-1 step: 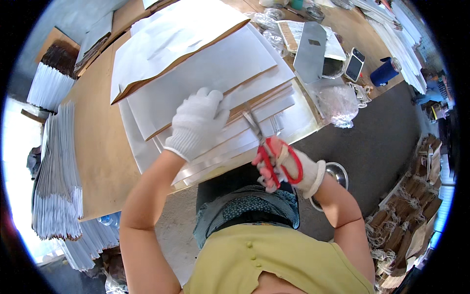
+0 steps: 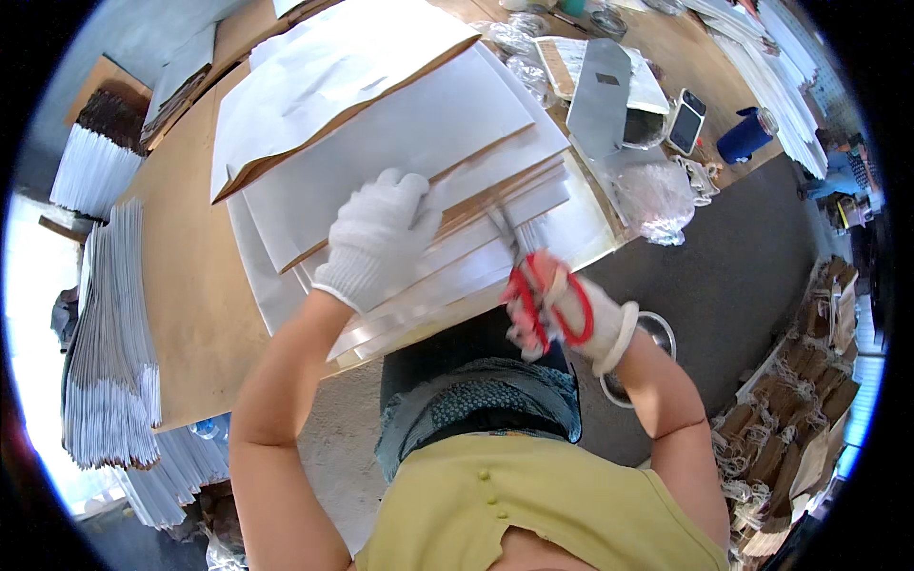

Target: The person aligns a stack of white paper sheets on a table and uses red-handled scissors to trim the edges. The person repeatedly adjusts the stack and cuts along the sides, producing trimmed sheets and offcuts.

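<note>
My left hand [image 2: 376,238], in a white knit glove, lies with its fingers stretched out on a stack of large white sheets [image 2: 400,152] with brown edges. Near their front edge, the sheets step down in overlapping layers. My right hand [image 2: 592,328] wears a pale glove that leaves the fingertips bare, and it grips red-handled scissors [image 2: 506,234]. Their blades point away from me, over the front right part of the stack, slightly blurred. Whether they touch paper I cannot tell. Further back lies a thicker white pile [image 2: 333,95] with a curled brown edge.
Right of the stack are a grey metal plate [image 2: 602,109], a clear plastic bag [image 2: 657,202], a phone [image 2: 685,124] and a blue flask [image 2: 746,138]. Folded white sheets [image 2: 109,333] stand at the left table side. A metal bowl [image 2: 659,331] sits below my right wrist; brown bundles [image 2: 795,404] lie at right.
My right hand and the scissors have shifted slightly to the right. My left hand stays on the sheets, and the whole view has moved a little.
</note>
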Demonstrator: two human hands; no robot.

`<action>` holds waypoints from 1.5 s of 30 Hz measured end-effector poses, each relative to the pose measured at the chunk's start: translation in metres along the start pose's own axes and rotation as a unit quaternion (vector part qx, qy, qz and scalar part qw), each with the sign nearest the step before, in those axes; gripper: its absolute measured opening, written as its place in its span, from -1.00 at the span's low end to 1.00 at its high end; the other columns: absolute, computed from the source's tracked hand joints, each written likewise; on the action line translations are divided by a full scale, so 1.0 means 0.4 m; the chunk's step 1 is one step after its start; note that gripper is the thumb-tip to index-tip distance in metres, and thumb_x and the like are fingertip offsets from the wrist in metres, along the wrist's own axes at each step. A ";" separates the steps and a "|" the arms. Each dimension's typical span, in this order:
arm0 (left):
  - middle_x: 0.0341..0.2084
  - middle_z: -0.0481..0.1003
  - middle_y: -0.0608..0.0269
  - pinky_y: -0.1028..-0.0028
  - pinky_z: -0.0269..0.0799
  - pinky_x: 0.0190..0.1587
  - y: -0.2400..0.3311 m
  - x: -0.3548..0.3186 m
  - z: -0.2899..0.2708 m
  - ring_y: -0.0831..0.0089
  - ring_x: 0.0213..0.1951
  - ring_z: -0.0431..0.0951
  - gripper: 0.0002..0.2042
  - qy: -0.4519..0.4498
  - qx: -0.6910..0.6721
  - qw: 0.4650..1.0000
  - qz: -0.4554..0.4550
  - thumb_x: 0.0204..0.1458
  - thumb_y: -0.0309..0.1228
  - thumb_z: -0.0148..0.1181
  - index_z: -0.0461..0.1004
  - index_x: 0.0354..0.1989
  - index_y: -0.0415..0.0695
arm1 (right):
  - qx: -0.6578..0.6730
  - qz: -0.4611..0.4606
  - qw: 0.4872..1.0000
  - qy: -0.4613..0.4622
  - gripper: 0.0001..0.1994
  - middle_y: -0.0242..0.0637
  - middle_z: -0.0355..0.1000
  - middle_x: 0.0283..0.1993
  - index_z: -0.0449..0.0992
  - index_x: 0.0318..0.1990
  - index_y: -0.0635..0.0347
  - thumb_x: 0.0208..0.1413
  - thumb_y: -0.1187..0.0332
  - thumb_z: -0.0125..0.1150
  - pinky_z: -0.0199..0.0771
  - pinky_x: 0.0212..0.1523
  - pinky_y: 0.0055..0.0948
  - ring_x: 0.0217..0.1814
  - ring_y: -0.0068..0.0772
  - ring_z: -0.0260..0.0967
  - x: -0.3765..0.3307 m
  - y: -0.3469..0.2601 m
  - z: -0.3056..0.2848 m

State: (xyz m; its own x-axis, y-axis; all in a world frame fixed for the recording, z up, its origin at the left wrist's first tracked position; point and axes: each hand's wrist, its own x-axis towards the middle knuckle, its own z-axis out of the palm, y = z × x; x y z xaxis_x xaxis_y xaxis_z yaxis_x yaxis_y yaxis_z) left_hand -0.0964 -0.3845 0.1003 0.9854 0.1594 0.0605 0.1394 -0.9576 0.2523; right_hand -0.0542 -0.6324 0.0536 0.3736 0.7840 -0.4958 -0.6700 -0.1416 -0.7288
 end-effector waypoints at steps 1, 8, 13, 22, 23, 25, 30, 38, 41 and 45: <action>-0.23 0.48 0.08 0.18 0.43 -0.09 -0.011 -0.004 0.001 0.05 -0.16 0.51 -0.75 0.010 -0.012 1.000 0.017 0.05 -0.23 0.20 0.48 -0.17 -0.09 | 0.000 -0.009 1.000 0.025 -0.26 -0.33 0.39 -0.54 0.42 -0.14 0.32 0.19 -0.34 -0.23 0.41 -0.55 -0.54 -0.62 -0.44 0.35 -0.002 -0.010 -0.024; -0.25 0.48 0.09 0.20 0.43 -0.07 -0.059 -0.004 0.000 0.07 -0.15 0.51 -0.75 -0.011 -0.026 0.997 0.072 0.06 -0.31 0.19 0.45 -0.11 -0.09 | -0.068 -0.076 0.984 0.147 -0.43 -0.48 0.23 -0.69 0.38 -0.29 0.21 0.14 -0.25 0.05 0.21 -0.73 -0.55 -0.75 -0.52 0.19 0.032 -0.058 -0.120; -0.17 0.50 0.03 0.27 0.42 0.00 -0.107 0.019 -0.039 0.10 -0.09 0.51 -0.66 -0.107 -0.125 0.984 0.073 0.04 -0.31 0.19 0.43 0.01 -0.10 | 0.091 -0.052 0.994 0.032 -0.53 -0.40 0.29 -0.63 0.37 -0.25 0.20 0.19 -0.12 0.09 0.33 -0.61 -0.51 -0.67 -0.49 0.26 0.057 0.092 -0.003; -0.07 0.50 0.06 0.32 0.38 0.10 -0.125 0.048 -0.060 0.15 -0.05 0.50 -0.62 -0.175 -0.147 0.972 0.063 0.03 -0.25 0.19 0.43 0.03 -0.09 | 0.022 0.071 0.989 -0.128 -0.58 -0.38 0.28 -0.55 0.35 -0.13 0.30 0.26 0.02 0.07 0.39 -0.55 -0.51 -0.62 -0.52 0.29 0.168 0.240 0.280; -0.08 0.50 0.07 0.33 0.38 0.09 -0.125 0.049 -0.057 0.15 -0.05 0.50 -0.64 -0.159 -0.148 0.974 0.071 0.04 -0.26 0.18 0.44 0.01 -0.09 | -0.005 0.070 0.990 -0.122 -0.58 -0.38 0.27 -0.55 0.34 -0.14 0.29 0.26 0.03 0.07 0.38 -0.56 -0.52 -0.63 -0.53 0.28 0.164 0.222 0.288; -0.13 0.51 0.08 0.34 0.40 0.05 -0.124 0.043 -0.054 0.16 -0.09 0.51 -0.71 -0.122 -0.107 0.986 0.043 0.05 -0.30 0.17 0.45 -0.07 -0.11 | -0.056 0.064 0.991 -0.107 -0.59 -0.39 0.25 -0.57 0.34 -0.16 0.29 0.25 0.03 0.08 0.36 -0.57 -0.54 -0.65 -0.54 0.25 0.149 0.184 0.300; -0.27 0.47 0.09 0.30 0.43 -0.10 -0.154 0.082 -0.095 0.12 -0.19 0.52 -0.86 0.098 -0.016 0.988 0.119 0.04 -0.43 0.15 0.45 -0.23 -0.13 | 0.007 0.036 0.992 -0.124 -0.50 -0.39 0.23 -0.55 0.34 -0.20 0.22 0.20 -0.14 0.06 0.32 -0.58 -0.51 -0.61 -0.51 0.25 0.066 0.105 0.252; -0.16 0.44 0.10 0.23 0.43 -0.07 -0.112 0.022 -0.024 0.11 -0.11 0.50 -0.75 -0.020 0.030 0.993 0.115 -0.02 -0.40 0.18 0.49 -0.11 -0.04 | 0.205 0.019 0.978 -0.036 -0.12 -0.31 0.28 -0.44 0.38 -0.09 0.28 -0.02 -0.53 -0.18 0.36 -0.38 -0.41 -0.44 -0.37 0.31 0.026 0.039 0.137; -0.20 0.43 0.02 0.18 0.44 -0.06 -0.042 -0.015 0.019 0.06 -0.12 0.48 -0.79 0.012 0.021 0.997 0.071 0.00 -0.28 0.18 0.50 -0.22 -0.08 | 0.205 0.049 0.975 -0.073 -0.08 -0.29 0.30 -0.42 0.38 -0.09 0.30 -0.05 -0.55 -0.17 0.37 -0.37 -0.43 -0.41 -0.36 0.33 0.070 0.029 0.093; -0.19 0.42 0.02 0.17 0.42 -0.04 -0.002 -0.012 0.008 0.06 -0.09 0.46 -0.72 0.005 0.000 1.000 -0.013 0.02 -0.23 0.18 0.45 -0.18 -0.13 | 0.083 0.003 0.995 -0.062 -0.16 -0.33 0.32 -0.48 0.39 -0.13 0.30 0.04 -0.48 -0.18 0.36 -0.47 -0.43 -0.51 -0.38 0.34 0.061 0.026 0.084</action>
State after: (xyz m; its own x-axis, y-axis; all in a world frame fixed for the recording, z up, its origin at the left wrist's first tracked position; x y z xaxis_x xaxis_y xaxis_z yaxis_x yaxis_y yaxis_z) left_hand -0.1008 -0.3854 0.0966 0.9802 0.1873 0.0638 0.1655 -0.9529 0.2542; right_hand -0.0735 -0.5942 0.0498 0.2934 0.8534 -0.4309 -0.7727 -0.0537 -0.6325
